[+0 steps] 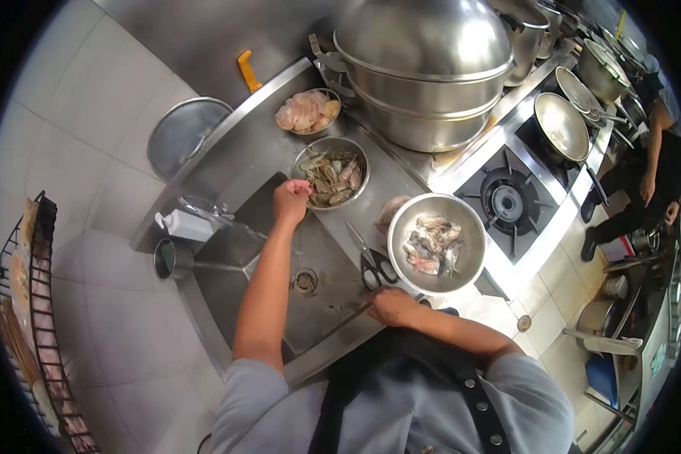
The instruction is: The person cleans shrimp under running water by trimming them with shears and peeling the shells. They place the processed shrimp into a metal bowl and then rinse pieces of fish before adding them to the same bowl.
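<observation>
You have three metal dishes of seafood on the steel counter (pixel 261 144). There is a bowl of prawns (pixel 330 173), a smaller bowl (pixel 309 112) of pale meat beyond it, and a colander (pixel 436 243) of pieces to the right. One pair of scissors (pixel 372 261) lies just left of the colander.

The prawns are grey-brown, whole and heaped.

Your left hand (pixel 290 201) is clenched at the bowl's near rim; I cannot tell whether it grips a prawn. Your right hand (pixel 392 306) rests curled on the near counter edge, and I cannot tell its grip either.

The sink (pixel 280 261) lies between your arms. One big steamer (pixel 424 68) stands far, one burner (pixel 507 201) sits to the right, and pale tiles (pixel 76 113) are on the left.
</observation>
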The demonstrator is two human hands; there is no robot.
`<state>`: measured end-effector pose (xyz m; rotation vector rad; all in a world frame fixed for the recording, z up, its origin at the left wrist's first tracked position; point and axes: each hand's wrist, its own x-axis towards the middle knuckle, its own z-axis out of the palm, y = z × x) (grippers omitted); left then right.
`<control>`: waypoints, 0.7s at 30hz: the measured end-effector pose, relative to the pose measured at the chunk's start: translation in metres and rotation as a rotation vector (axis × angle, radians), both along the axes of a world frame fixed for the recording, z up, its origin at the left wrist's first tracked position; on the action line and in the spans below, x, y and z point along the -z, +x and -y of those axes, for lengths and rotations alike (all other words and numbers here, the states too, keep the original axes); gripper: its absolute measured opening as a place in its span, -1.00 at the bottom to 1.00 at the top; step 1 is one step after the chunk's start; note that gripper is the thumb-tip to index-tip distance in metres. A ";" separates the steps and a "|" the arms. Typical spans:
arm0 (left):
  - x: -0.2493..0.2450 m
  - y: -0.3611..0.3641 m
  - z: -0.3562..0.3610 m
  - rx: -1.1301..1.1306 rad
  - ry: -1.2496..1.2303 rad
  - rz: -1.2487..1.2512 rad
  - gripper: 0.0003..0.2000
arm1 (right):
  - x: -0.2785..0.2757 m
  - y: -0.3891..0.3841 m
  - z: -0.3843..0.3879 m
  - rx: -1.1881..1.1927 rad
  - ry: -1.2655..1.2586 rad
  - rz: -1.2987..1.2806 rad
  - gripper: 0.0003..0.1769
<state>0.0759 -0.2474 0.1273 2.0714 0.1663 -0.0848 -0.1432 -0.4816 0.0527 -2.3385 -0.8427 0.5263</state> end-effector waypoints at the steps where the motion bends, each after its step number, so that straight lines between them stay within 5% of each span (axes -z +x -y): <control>1: 0.016 0.020 -0.015 0.004 0.173 0.125 -0.79 | 0.000 0.000 -0.002 0.062 0.019 0.063 -0.65; 6: 0.022 0.083 -0.011 0.071 0.543 0.308 -0.79 | 0.002 0.002 -0.024 0.340 -0.141 0.334 -0.80; 12: 0.065 0.125 -0.004 0.247 1.123 0.231 -0.81 | 0.022 0.013 -0.049 0.518 -0.372 0.364 -0.78; 14: 0.038 0.114 0.006 0.355 1.171 0.009 -0.79 | 0.027 0.015 -0.048 0.519 -0.358 0.328 -0.77; 19: 0.046 0.104 -0.011 0.233 0.903 0.263 -0.79 | 0.032 0.016 -0.042 0.568 -0.287 0.330 -0.72; 21: 0.054 0.108 -0.029 -0.103 0.435 0.319 -0.78 | 0.034 0.017 -0.043 0.569 -0.318 0.362 -0.72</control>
